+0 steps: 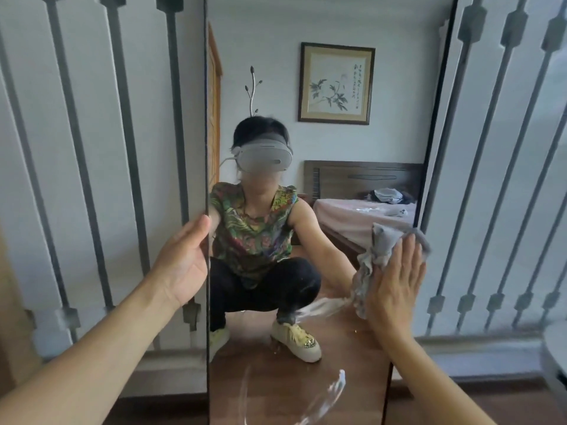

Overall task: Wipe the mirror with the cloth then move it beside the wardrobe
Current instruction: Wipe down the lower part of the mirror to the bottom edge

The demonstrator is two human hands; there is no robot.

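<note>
Head view shows the left hand (184,259) gripping the left edge of the mirror (264,41) to keep it still, while the flat, open right hand (395,280) presses the cloth (372,259) near its right edge and should rub the wet streaks (322,306) lower down.

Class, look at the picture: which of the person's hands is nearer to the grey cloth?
Right. The right hand presses flat on the cloth against the mirror, on its right side; the left hand grips the mirror's left edge, apart from the cloth.
</note>
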